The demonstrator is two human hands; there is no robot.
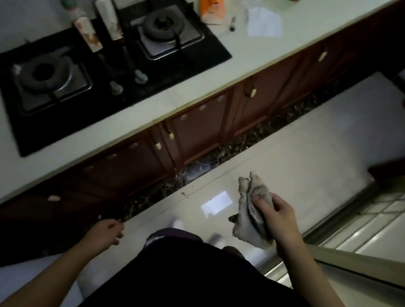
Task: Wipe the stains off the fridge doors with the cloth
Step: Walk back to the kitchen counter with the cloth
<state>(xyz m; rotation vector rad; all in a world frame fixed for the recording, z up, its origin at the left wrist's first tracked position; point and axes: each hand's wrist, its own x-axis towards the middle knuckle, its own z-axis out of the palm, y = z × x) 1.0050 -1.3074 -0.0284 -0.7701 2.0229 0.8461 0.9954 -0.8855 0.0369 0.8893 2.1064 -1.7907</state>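
Note:
A crumpled grey-white cloth (249, 210) with dark smudges hangs in my right hand (278, 216), held over the shiny floor tiles at lower right of centre. My left hand (106, 232) hangs at my side near the base of the cabinets, its fingers loosely curled with nothing in them. No fridge or fridge door shows in the head view.
A white counter (233, 62) with a black two-burner gas hob (100, 64), bottles, an orange pack and fruit runs along the left. Dark red cabinet doors (199, 127) sit below it. A sliding-door track (342, 214) crosses the floor at right.

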